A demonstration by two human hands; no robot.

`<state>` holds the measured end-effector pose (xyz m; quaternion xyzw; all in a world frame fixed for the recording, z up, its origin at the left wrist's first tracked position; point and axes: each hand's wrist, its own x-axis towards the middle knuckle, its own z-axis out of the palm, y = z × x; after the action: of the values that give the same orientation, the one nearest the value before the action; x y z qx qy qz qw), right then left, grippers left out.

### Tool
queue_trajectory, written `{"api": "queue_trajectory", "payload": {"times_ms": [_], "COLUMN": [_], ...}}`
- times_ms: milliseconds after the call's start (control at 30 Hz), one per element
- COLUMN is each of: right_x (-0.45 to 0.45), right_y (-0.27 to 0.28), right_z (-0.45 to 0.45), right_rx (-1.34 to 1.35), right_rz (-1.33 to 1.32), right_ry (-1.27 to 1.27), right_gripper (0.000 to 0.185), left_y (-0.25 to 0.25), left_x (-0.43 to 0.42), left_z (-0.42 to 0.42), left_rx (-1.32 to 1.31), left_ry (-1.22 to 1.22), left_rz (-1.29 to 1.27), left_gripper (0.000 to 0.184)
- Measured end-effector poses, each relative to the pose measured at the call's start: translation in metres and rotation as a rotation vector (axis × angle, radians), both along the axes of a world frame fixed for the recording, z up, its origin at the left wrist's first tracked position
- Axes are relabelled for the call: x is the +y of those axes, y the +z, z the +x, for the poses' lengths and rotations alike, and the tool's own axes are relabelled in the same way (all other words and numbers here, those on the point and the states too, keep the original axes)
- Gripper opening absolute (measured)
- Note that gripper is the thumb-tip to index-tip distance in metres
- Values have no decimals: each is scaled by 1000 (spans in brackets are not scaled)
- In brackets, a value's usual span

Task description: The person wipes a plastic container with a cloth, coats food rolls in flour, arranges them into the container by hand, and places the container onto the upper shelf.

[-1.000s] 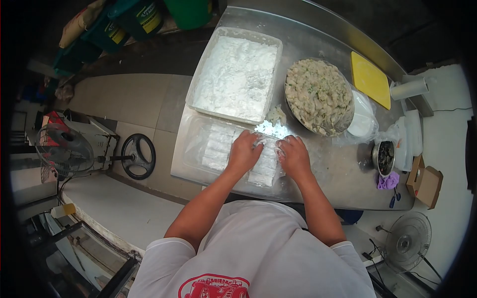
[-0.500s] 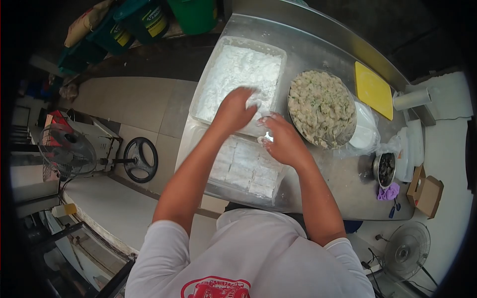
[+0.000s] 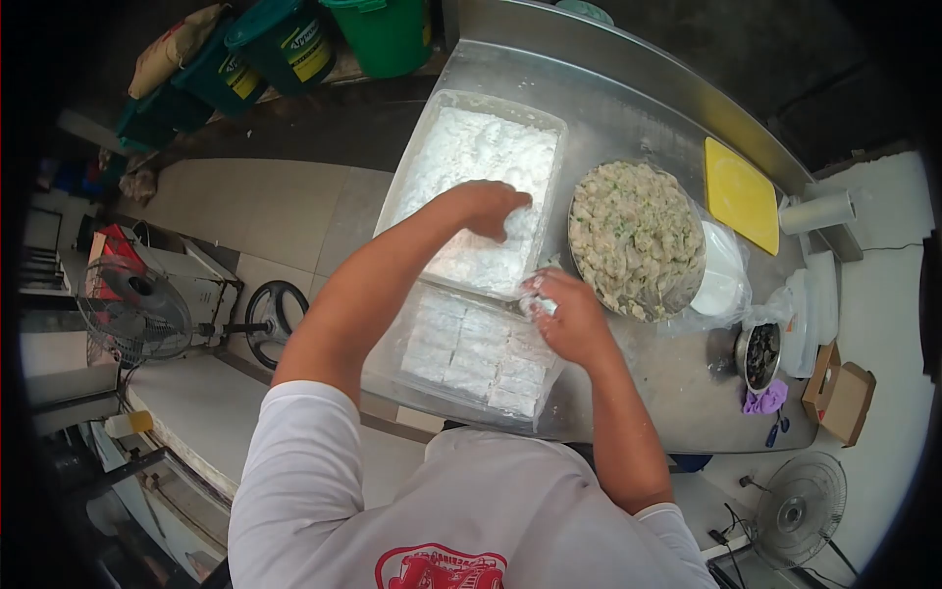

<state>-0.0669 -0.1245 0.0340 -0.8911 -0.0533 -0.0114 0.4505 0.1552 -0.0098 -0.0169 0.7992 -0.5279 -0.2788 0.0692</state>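
Observation:
My left hand (image 3: 488,209) is over the tub of white powder (image 3: 478,147), its fingers curled at the powder; what they hold, if anything, is hidden. At the tub's near right corner my right hand (image 3: 567,312) has its fingers bent around something whitish that I cannot make out. Several white-coated pieces (image 3: 471,344) lie in rows in a clear plastic tray just below the tub. Right of the tub stands a round bowl heaped with a pale mixture with green bits (image 3: 638,236).
A yellow board (image 3: 741,194), a white roll (image 3: 817,212), a small bowl of dark contents (image 3: 759,355), a purple cloth (image 3: 765,398) and an open cardboard box (image 3: 840,393) are at the right. Green buckets (image 3: 383,34) stand beyond the table, a fan (image 3: 800,501) at lower right.
Both hands have left the rows of coated pieces. My left hand has moved up and over the powder; my right hand has shifted to the tub's corner. The view has tilted slightly.

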Motion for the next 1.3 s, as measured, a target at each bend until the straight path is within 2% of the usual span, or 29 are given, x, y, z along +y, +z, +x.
{"api": "queue_trajectory", "payload": {"times_ms": [100,133,167,200,233,267,300,333,367,400,433,500,533,667,800,867,900,967,1033,1100,1133,1200,1233,1300], "right_x": [-11,-11,-10,-10,-8,-5,-1,6,12,18,22,27,29,33,41,43,46,50,55,46,42,41,43,50], "right_y": [9,11,12,6,-7,-22,-30,-19,-20,-21,-21,-21,-21,-39,-51,-52,-52,-52,-52,-61,-66,-69,-66,-61], "right_z": [22,32,43,53,64,77,90,102,111,120,127,135,135,131,122,117,115,109,109,117,120,119,119,115], "right_rx": [27,51,76,59,58,57,54,180,179,349,515,564,620,638,549,515,532,552,577,540,506,522,536,583], "right_rz": [-69,-136,-204,-303,-300,-508,-717,-833,-832,-861,-890,-851,-806,-743,-591,-539,-536,-530,-566,-491,-412,-405,-399,-437], "right_ry": [-33,-41,-48,5,6,49,94,174,186,287,385,414,434,455,318,272,221,171,173,210,242,224,206,181], "right_gripper": [28,28,28,36,36,41,48,55,55,56,58,65,72,71,64,64,65,66,68,68,68,67,66,67], "left_y": [-2,1,-1,-8,-7,-6,6,19,25,-16,-13,-10,-18,-21,-19,-42,-37,-18,-8,-3,-4,-3,-2,2], "left_x": [32,45,58,71,80,86,87,86,89,95,96,87,85,67,66,82,89,101,106,110,110,109,108,110], "left_z": [1,1,5,9,9,11,5,-5,-12,-6,-10,-21,-22,-38,-31,-20,-17,-15,-17,-16,-14,-12,-14,-18], "left_rx": [-16,15,14,88,165,388,387,383,382,28,25,25,53,-72,11,-10,-11,312,269,306,305,268,269,104], "left_ry": [88,213,215,355,495,539,546,600,655,473,484,671,651,728,709,702,693,802,803,619,620,445,444,359], "left_rz": [-44,-128,-123,-248,-372,-352,-354,-299,-242,-366,-368,-106,-80,-66,-39,-266,-268,-266,-228,-164,-165,-56,-57,5], "left_gripper": [68,65,65,64,62,59,59,59,61,63,63,69,73,74,78,81,81,81,78,70,70,62,62,56]}}
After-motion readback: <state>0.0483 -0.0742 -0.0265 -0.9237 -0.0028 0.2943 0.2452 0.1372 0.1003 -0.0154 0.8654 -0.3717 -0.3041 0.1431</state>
